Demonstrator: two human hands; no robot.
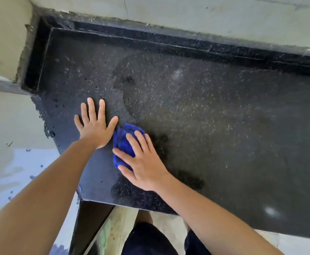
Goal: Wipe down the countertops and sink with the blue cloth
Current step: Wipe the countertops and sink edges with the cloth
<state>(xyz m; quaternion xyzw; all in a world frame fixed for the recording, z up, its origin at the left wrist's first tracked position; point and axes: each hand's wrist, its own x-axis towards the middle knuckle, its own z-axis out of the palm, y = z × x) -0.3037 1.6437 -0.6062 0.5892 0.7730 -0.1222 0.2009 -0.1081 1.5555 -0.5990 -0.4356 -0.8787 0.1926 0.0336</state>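
Head view: we see the dark speckled countertop (pixel 205 116) filling most of the frame, cut off at 3 o'clock. The left hand (pixel 93 129) lies flat on it at 9 o'clock from centre, fingers straight and spread apart, holding nothing. The right hand (pixel 143 162) sits at 6 to 7 o'clock, palm down on the blue cloth (pixel 122 142), fingers straight and slightly apart, pressing rather than curled round it. The cloth is bunched on the counter just beside the left thumb, touching or nearly, we can't tell which. Much of it is hidden under the right palm, only the 10 o'clock side shows. There are darker patches on the counter near the right wrist. A raised dark lip (pixel 169 40) runs along 12 o'clock under the pale wall (pixel 187 11). Dark shorts (pixel 146 240) are cut off at 6 o'clock, and the floor (pixel 12 126) is at 8 o'clock
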